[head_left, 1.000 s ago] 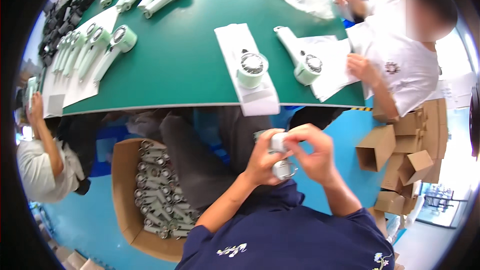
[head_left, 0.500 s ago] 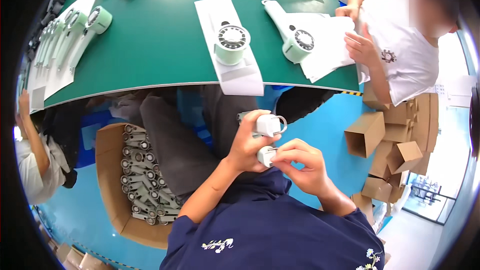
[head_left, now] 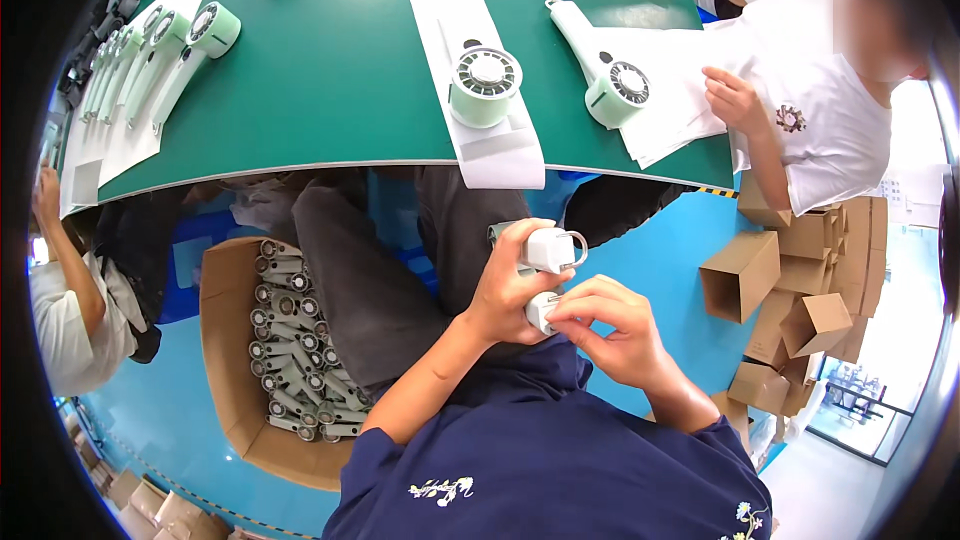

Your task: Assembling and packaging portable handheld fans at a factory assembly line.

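Note:
My left hand (head_left: 500,290) is wrapped round two pale handheld fans, of which mainly the white handle ends show. The upper handle end (head_left: 547,251) carries a curved loop; a bit of light green shows behind my fingers. Just below it sits the lower handle end (head_left: 541,312). My right hand (head_left: 615,325) pinches at this lower end, thumb and forefinger together by its small loop. Whatever lies between those fingertips is hidden. Ahead on the green table (head_left: 350,70), a mint-green handheld fan (head_left: 485,105) lies on a white paper strip (head_left: 515,165).
Another fan (head_left: 605,105) lies on white sheets at the right, beside a co-worker's hand (head_left: 738,100). Several fans (head_left: 205,35) lie on paper at the left. A cardboard box (head_left: 225,340) full of fans stands left of my legs. Cartons (head_left: 740,275) are piled at the right.
The whole view has shifted slightly, so the table and boxes sit further right. My hands keep nearly the same grip. The co-worker's far arm has lifted off the white sheets.

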Demonstrator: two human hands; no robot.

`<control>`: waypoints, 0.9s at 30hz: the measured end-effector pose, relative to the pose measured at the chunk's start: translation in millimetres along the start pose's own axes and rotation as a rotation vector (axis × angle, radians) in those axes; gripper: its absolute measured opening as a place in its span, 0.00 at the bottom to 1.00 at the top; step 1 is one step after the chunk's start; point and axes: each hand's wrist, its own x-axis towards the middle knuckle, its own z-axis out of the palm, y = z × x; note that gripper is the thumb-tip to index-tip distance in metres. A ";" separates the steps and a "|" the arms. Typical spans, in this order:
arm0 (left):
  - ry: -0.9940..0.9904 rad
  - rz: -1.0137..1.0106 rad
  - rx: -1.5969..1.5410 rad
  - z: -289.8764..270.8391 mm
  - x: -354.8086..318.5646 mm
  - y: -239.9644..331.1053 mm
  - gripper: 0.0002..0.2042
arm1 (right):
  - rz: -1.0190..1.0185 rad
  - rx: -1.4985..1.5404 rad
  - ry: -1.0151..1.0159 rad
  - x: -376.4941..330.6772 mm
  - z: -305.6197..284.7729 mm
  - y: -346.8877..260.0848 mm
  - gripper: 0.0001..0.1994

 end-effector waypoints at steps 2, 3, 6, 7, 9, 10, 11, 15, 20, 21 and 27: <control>-0.002 -0.004 0.004 -0.9 1.7 2.4 0.26 | -0.031 -0.030 -0.003 2.4 0.0 0.7 0.10; 0.009 -0.017 -0.024 -1.5 3.0 4.3 0.25 | -0.066 -0.057 -0.006 3.5 0.1 1.4 0.10; 0.011 -0.015 -0.026 -1.4 3.0 1.7 0.25 | -0.043 -0.032 0.006 3.2 1.7 2.2 0.11; 0.001 0.001 0.002 -1.1 2.6 0.7 0.25 | -0.040 -0.033 0.005 2.5 2.0 1.7 0.11; 0.005 0.004 -0.003 0.1 2.8 0.8 0.25 | -0.065 -0.075 -0.002 2.5 1.5 1.3 0.11; 0.009 0.009 -0.006 0.6 2.9 1.0 0.24 | -0.064 -0.077 -0.002 3.4 0.8 0.9 0.11; 0.011 0.008 -0.007 0.4 2.6 1.3 0.24 | -0.080 -0.090 -0.010 4.7 -0.2 0.0 0.11; 0.020 -0.018 -0.014 0.8 1.7 1.7 0.24 | -0.155 -0.161 0.082 2.7 7.6 2.3 0.10; 0.019 -0.020 -0.030 1.1 2.1 1.8 0.23 | -0.123 -0.133 0.139 -3.9 16.0 6.2 0.11; 0.021 -0.008 -0.017 1.2 2.6 1.3 0.23 | -0.104 -0.137 0.151 -4.4 17.2 5.6 0.11; 0.021 -0.005 -0.018 -0.4 4.8 1.8 0.22 | -0.080 -0.118 0.168 -5.0 18.1 9.7 0.14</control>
